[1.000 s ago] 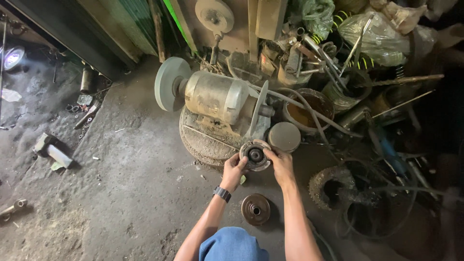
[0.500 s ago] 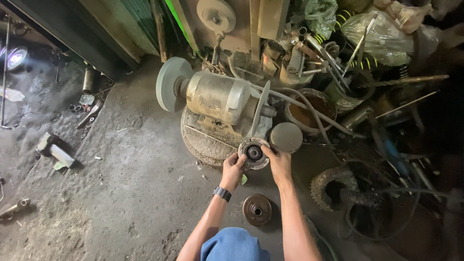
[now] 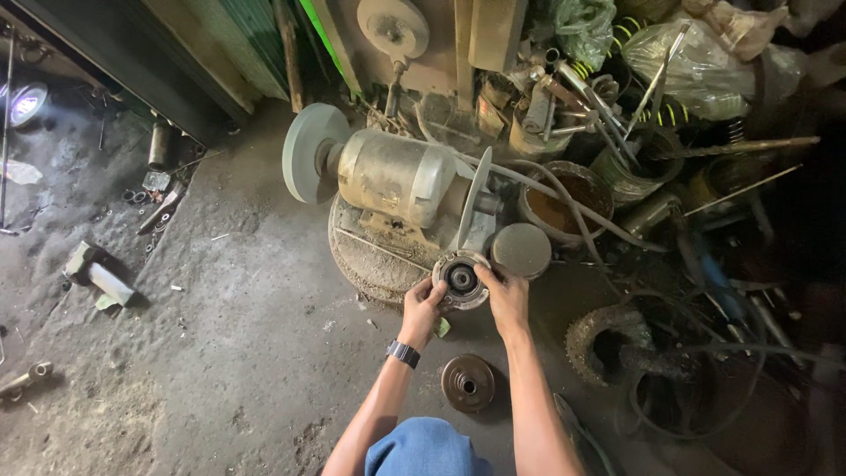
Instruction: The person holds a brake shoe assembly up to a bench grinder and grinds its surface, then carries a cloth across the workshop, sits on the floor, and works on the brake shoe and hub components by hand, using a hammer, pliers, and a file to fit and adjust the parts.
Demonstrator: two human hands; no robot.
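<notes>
Head view, looking straight down: blue-clad knee (image 3: 423, 448) at the bottom edge, both forearms reaching forward over a gritty concrete floor (image 3: 220, 353). Just beyond the knee, a dark grooved pulley disc (image 3: 467, 383) lying flat on the floor, apart from both hands, untouched. Further out, left hand (image 3: 423, 308), black wristband behind it, fingers curled around the near-left rim of a round metal hub (image 3: 462, 280) with a dark bearing at its centre. Right hand (image 3: 506, 298) clasping the same hub from the right side, thumb over the rim. Hub held between both hands, right at the foot of the bench grinder (image 3: 397, 181), beside a small grey disc (image 3: 522, 249). By the look of it, work midway: one part off and set aside, hub in grip, not seated on anything visible; whether going on or coming off, cannot tell. Past the hub, grinder on a round base plate (image 3: 370, 260), grey grinding wheel (image 3: 310, 152) on its left end. Farther right, rusty bucket (image 3: 564, 204), cans full of rods, springs, bagged scrap (image 3: 696, 62), chain sprocket (image 3: 608, 339).
</notes>
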